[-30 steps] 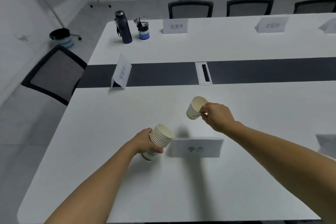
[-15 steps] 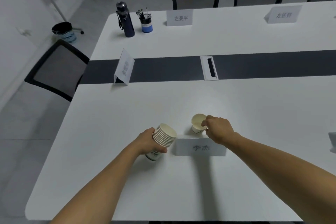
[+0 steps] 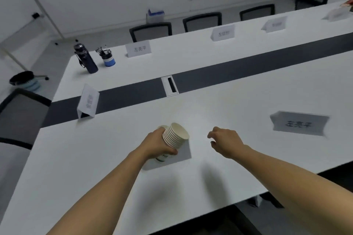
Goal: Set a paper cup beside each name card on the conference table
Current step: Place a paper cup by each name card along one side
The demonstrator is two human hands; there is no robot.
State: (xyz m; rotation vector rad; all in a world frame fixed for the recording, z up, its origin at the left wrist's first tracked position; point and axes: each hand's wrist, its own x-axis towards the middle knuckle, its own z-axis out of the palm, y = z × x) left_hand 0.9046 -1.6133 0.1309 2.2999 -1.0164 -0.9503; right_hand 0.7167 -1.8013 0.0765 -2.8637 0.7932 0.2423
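Note:
My left hand (image 3: pixel 156 145) grips a tilted stack of white paper cups (image 3: pixel 175 135) low over the white conference table (image 3: pixel 76 158). The nearest name card (image 3: pixel 184 153) lies mostly hidden behind the stack and hand. A sliver of a single paper cup (image 3: pixel 162 126) shows just behind my left hand. My right hand (image 3: pixel 223 142) hovers to the right of the stack, fingers apart, holding nothing. Another name card (image 3: pixel 299 123) stands further right on my side. More name cards stand at the left end (image 3: pixel 87 101) and along the far side (image 3: pixel 138 48) (image 3: pixel 222 33).
A dark water bottle (image 3: pixel 86 59) and a blue pen cup (image 3: pixel 108 59) stand at the far left corner. A cable hatch (image 3: pixel 170 87) sits in the dark centre strip. Black chairs (image 3: pixel 150 31) line the far side, and one chair (image 3: pixel 21 114) is at the left end.
My right hand set the single cup down by the near card and let go, then pulled away to the right. The view swung right, bringing another name card into sight.

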